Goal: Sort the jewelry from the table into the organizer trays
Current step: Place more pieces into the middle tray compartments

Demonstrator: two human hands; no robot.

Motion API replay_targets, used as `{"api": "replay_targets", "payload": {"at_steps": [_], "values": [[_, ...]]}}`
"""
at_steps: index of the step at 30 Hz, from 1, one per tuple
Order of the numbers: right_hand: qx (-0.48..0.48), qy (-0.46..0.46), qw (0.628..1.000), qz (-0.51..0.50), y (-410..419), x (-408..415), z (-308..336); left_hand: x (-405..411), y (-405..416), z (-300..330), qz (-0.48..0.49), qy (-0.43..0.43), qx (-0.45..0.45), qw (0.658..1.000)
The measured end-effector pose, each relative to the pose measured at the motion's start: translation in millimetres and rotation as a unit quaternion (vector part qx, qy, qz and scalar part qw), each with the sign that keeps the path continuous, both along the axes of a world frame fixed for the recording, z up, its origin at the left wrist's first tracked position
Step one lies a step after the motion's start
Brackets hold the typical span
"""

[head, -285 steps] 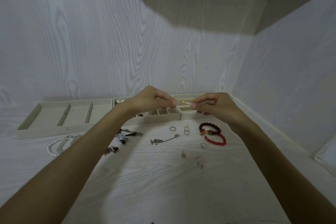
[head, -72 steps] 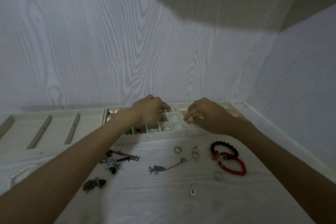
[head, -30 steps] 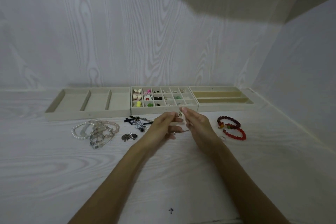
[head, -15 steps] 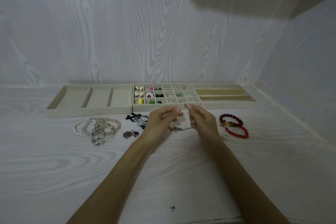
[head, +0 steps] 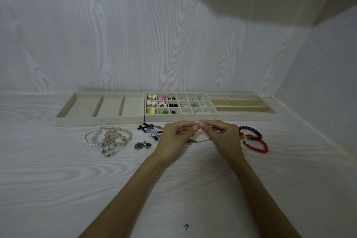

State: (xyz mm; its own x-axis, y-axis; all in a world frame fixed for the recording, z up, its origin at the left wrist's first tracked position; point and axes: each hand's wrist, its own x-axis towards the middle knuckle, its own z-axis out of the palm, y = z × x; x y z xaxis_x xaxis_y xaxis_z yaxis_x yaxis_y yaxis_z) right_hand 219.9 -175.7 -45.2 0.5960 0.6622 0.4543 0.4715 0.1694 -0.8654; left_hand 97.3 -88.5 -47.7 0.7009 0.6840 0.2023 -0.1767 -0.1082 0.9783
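Note:
Three cream organizer trays stand along the wall: a wide-slot tray (head: 77, 111) on the left, a grid tray (head: 180, 117) with earrings in the middle, and a long-slot tray (head: 245, 117) on the right. My left hand (head: 173, 141) and my right hand (head: 224, 137) meet in front of the grid tray, fingertips pinching a small silver ring (head: 199, 128) between them. Beneath the hands a silver chain pendant (head: 193, 141) lies on the table.
Pearl and pale bead bracelets (head: 108, 139) lie at the left, with a dark brooch (head: 144, 145) and black bow pieces (head: 148, 130) near them. Two red bead bracelets (head: 255, 141) lie at the right. A tiny dark item (head: 185, 226) sits near the table's front edge.
My fingertips have drawn closer together and now meet on the small ring. Since 2.4 s ago both hands pulled back from the trays.

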Motion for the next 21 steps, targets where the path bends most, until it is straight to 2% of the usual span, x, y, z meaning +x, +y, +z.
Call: {"api": "replay_targets", "payload": {"at_steps": [3, 6, 13, 18, 19, 21], "values": [[-0.007, -0.053, 0.998, -0.039, 0, 4, -3, 1, 2, -2, 0.026, 0.031, 0.089, 0.995], [-0.03, -0.08, 0.995, -0.057, 4, 3, 3, 3, 8, 0, 0.051, 0.045, 0.135, 0.989], [-0.114, -0.089, 0.99, -0.001, 28, 21, 44, 12, 52, 28, 0.054, 0.066, 0.183, 0.979], [-0.169, -0.18, 0.969, 0.021, 59, 34, 64, 17, 84, 38, 0.017, 0.064, 0.19, 0.979], [-0.177, -0.205, 0.963, 0.015, 66, 37, 67, 16, 93, 39, 0.006, 0.078, 0.197, 0.977], [-0.196, -0.233, 0.952, -0.001, 77, 45, 74, 9, 112, 39, 0.017, 0.165, 0.243, 0.956]]}}
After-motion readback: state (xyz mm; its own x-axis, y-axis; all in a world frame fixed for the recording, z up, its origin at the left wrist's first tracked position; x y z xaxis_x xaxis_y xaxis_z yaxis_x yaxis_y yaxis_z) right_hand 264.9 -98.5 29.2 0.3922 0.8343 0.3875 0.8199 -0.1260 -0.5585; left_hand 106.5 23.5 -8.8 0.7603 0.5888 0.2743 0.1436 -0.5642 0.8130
